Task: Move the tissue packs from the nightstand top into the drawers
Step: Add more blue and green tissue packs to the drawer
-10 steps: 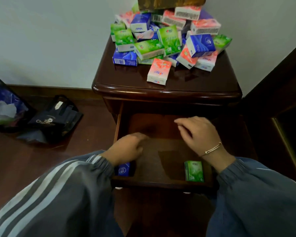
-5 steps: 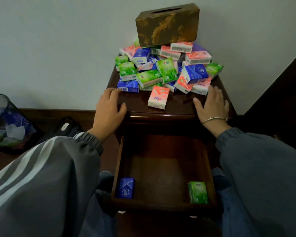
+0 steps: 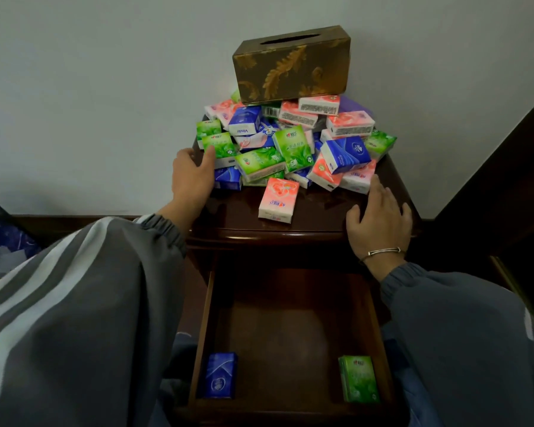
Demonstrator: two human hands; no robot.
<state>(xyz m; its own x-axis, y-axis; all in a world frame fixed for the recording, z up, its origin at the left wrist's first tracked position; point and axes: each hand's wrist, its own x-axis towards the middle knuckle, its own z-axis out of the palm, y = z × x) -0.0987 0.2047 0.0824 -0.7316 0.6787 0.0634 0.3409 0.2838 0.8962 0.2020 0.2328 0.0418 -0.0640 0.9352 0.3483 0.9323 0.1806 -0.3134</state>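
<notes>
Looking down through the head view, both hands are at the nightstand top, one on each flank of the heap of tissue packs. The left hand is spread and loose against the heap's left edge, thumb touching an upper green pack and palm beside a bottom blue pack. Nothing pinched, as far as I can see. The right hand, bracelet on the wrist, lies flat on the wood with fingers fanned, tips just short of the pink-and-white packs at the right edge.

My read: the hands are set on either side to take a pack each, or to corral the heap. A lone pink pack sits apart in front — the easiest pick. At the back a gold patterned tissue box rests on the packs, so pulling from beneath could tip it.

Below, the drawer stands open, a stowed blue pack in its near-left corner and a stowed green pack near-right — most of the job lies ahead.
</notes>
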